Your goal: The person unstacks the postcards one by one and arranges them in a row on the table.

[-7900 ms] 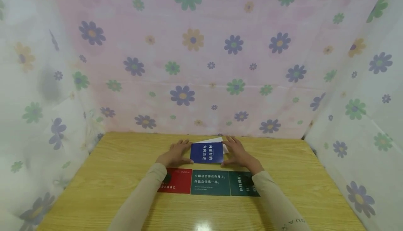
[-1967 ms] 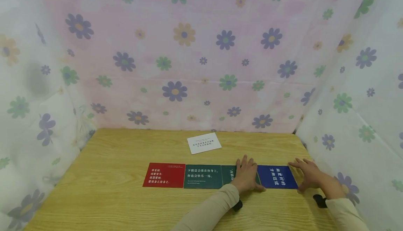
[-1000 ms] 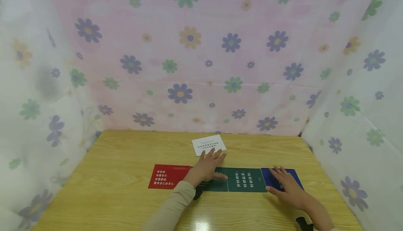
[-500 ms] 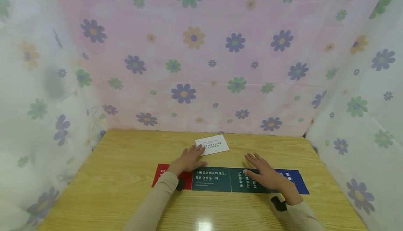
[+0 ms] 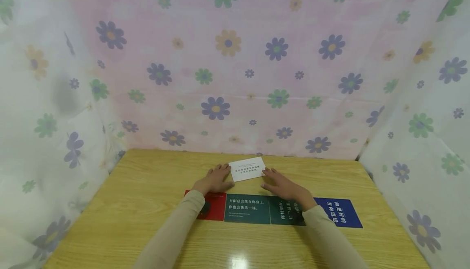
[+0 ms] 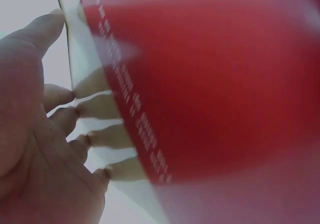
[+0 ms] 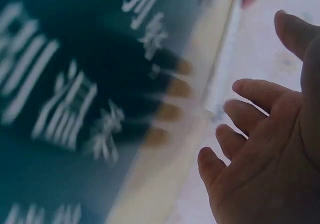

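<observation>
A white card (image 5: 247, 169) with printed text lies slightly turned on the far part of the table. My left hand (image 5: 214, 179) is at its left edge, fingers spread and fingertips low; in the left wrist view the fingertips of this hand (image 6: 35, 134) meet the surface. My right hand (image 5: 288, 186) reaches to the card's right edge. Seen from the right wrist, the right hand (image 7: 270, 149) has its fingers loosely extended, with a small gap to the card's thin edge. Neither hand pinches the card.
Nearer to me lies a row of cards: red (image 5: 216, 208), green (image 5: 246, 210), dark green (image 5: 284, 211) and blue (image 5: 341, 212). My forearms partly cover the red, dark green and blue ones. Flowered cloth (image 5: 220, 77) encloses the wooden table (image 5: 147, 212) behind and at both sides.
Earlier the blue card lay by the white one; it is now at the row's right end. Both hands have since left the row and moved to the white card's two sides.
</observation>
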A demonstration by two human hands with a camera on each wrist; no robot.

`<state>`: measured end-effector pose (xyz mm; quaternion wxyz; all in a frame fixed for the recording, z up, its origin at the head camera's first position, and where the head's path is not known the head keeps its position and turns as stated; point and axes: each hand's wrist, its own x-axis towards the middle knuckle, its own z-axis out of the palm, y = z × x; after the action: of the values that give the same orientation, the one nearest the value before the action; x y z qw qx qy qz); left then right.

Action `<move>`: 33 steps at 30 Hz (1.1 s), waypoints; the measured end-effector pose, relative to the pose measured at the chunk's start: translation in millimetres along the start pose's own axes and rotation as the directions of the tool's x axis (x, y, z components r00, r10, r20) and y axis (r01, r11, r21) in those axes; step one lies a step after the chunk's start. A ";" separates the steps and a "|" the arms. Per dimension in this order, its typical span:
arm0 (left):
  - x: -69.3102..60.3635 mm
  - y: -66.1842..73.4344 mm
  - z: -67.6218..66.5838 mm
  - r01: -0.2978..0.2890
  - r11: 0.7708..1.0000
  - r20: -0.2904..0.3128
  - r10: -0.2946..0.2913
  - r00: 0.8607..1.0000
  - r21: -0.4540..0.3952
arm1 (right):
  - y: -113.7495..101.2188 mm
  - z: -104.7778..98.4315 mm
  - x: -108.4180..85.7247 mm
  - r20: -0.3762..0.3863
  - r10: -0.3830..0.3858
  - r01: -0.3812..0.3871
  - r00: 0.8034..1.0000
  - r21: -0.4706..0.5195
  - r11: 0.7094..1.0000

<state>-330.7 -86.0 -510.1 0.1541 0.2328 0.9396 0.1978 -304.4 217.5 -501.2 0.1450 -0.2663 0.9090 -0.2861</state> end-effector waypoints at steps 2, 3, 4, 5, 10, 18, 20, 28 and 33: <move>4.2 -2.7 4.8 0.002 1.000 -0.003 -0.002 1.000 0.011 | 2.1 2.5 7.7 0.012 0.019 -0.018 1.000 -0.035 0.999; 6.0 -3.3 7.2 0.005 1.000 -0.004 -0.005 1.000 0.013 | 3.5 3.7 10.4 0.016 0.033 -0.032 0.999 -0.057 0.998; 7.9 -3.8 8.8 0.007 1.000 -0.006 -0.007 1.000 0.016 | 3.7 4.2 12.7 0.017 0.045 -0.043 0.999 -0.076 0.996; 9.6 -4.5 10.6 0.011 1.000 -0.007 -0.011 1.000 0.023 | 3.7 4.4 14.1 0.017 0.056 -0.054 0.998 -0.092 0.994; 9.3 -0.8 9.0 0.020 0.999 -0.027 -0.019 0.999 0.027 | -2.0 3.7 11.6 0.022 0.069 -0.065 0.997 -0.123 0.990; -0.6 3.5 -2.4 0.001 1.000 -0.024 -0.001 1.000 0.016 | -4.4 0.8 5.8 -0.019 -0.014 0.013 1.000 -0.080 0.997; -1.3 3.0 -5.2 -0.001 1.000 -0.023 0.002 1.000 0.007 | -1.5 -2.1 8.7 -0.049 -0.016 0.012 0.999 -0.074 0.997; 1.2 -8.9 -13.6 0.021 0.998 -0.032 -0.023 0.999 -0.057 | 10.2 -21.5 25.2 -0.023 0.021 -0.024 1.000 -0.158 0.987; 6.2 -19.2 -15.7 0.017 0.996 -0.001 -0.017 1.000 -0.089 | 19.9 -27.4 37.0 0.017 0.053 -0.049 0.998 -0.167 0.985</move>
<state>-349.1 -103.2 -506.1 0.1650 0.2174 0.9321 0.2382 -354.0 222.5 -495.3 0.1392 -0.2571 0.9346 -0.2026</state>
